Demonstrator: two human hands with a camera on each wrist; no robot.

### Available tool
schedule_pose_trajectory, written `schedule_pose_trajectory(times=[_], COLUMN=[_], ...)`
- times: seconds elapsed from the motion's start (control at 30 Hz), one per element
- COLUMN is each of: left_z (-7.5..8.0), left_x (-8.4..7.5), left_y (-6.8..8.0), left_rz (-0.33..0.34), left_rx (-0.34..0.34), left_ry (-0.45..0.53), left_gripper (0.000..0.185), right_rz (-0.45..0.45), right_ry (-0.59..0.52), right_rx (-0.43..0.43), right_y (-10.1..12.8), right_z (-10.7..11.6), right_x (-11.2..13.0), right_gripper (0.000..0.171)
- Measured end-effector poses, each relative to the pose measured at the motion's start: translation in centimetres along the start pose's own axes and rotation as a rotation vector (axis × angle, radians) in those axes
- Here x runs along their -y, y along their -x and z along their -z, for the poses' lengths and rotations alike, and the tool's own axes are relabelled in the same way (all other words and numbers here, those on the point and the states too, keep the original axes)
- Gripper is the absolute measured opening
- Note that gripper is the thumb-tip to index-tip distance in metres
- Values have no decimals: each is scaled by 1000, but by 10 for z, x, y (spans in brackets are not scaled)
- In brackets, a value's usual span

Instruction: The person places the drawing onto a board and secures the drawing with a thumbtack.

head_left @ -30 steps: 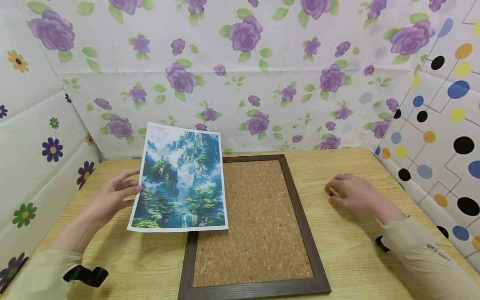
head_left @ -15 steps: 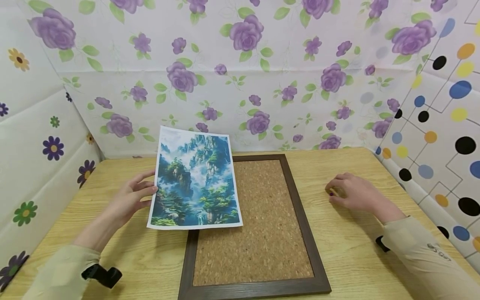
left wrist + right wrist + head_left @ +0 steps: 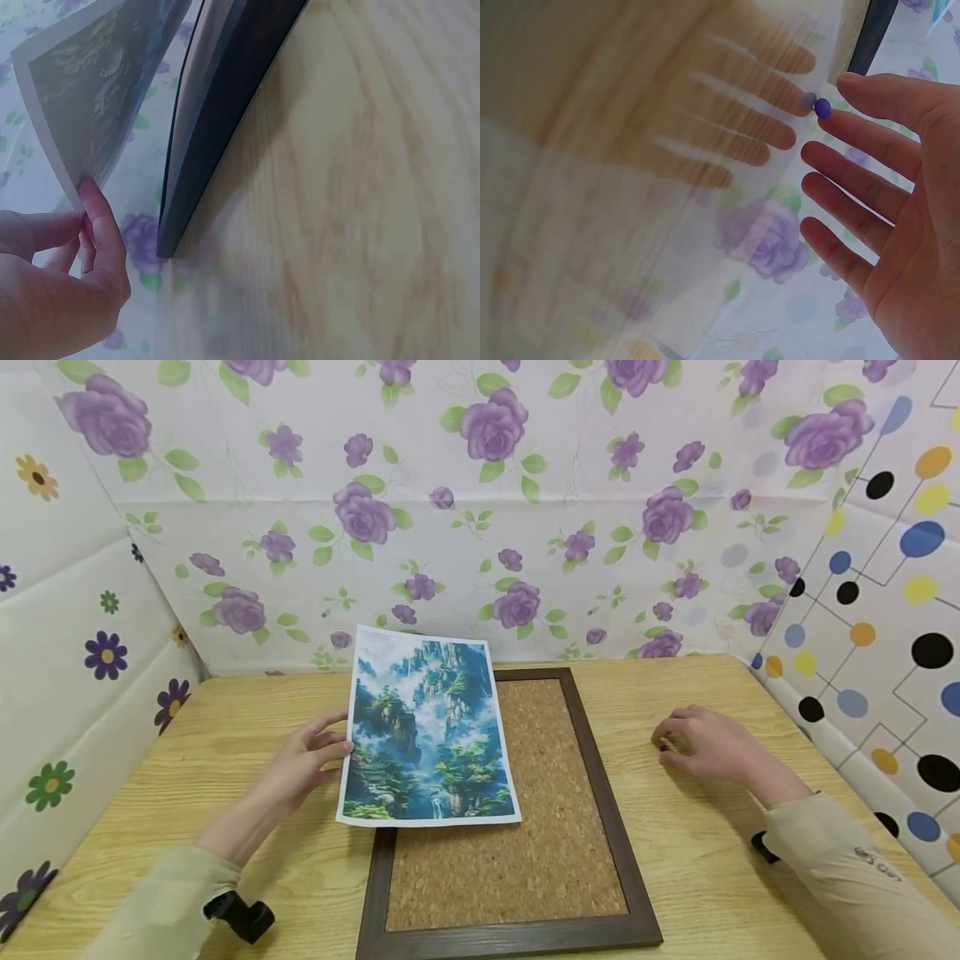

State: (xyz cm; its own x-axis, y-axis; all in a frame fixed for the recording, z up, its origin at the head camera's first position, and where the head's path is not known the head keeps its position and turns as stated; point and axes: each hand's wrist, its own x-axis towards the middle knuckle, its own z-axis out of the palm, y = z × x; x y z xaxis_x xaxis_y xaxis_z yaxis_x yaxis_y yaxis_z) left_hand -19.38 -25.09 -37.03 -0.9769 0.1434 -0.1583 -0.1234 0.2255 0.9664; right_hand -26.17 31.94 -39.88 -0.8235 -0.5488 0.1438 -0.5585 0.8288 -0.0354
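Floral sheets walled the wooden table (image 3: pixel 225 752) on three sides. I saw my left hand (image 3: pixel 303 768) pinching the landscape print (image 3: pixel 429 735) by its left edge, raised over the cork board (image 3: pixel 525 827)'s left frame. My right hand (image 3: pixel 708 745) lay beside the board, bare table around it; only its wrist view showed spread fingers touching a purple pin (image 3: pixel 823 108).

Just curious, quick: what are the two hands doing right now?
Left hand: pinching the landscape print by its edge.
Right hand: open, a purple pushpin at its fingertips.
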Motion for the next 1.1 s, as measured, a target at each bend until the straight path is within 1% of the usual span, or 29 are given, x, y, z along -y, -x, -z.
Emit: schedule_pose_trajectory(times=[0.23,0.47,0.6,0.87,1.1], left_z=[-20,-32,-40,-49,-53], left_x=[1,6,7,8,9], left_y=[-3,-7,-8,-7,-8], left_rz=[9,20,17,1,-7], left_rx=[7,32,33,42,36], left_ry=[7,26,28,24,-14], left_gripper=[63,61,61,60,58], right_rz=[-9,-10,-6,7,7], right_ry=[1,1,6,9,11], right_rx=[1,4,0,-3,-1], right_y=[1,1,1,1,0], right_z=[-2,-2,-2,-2,-1], right_x=[-2,-3,-3,-2,-1], right_gripper=[18,16,15,12,12])
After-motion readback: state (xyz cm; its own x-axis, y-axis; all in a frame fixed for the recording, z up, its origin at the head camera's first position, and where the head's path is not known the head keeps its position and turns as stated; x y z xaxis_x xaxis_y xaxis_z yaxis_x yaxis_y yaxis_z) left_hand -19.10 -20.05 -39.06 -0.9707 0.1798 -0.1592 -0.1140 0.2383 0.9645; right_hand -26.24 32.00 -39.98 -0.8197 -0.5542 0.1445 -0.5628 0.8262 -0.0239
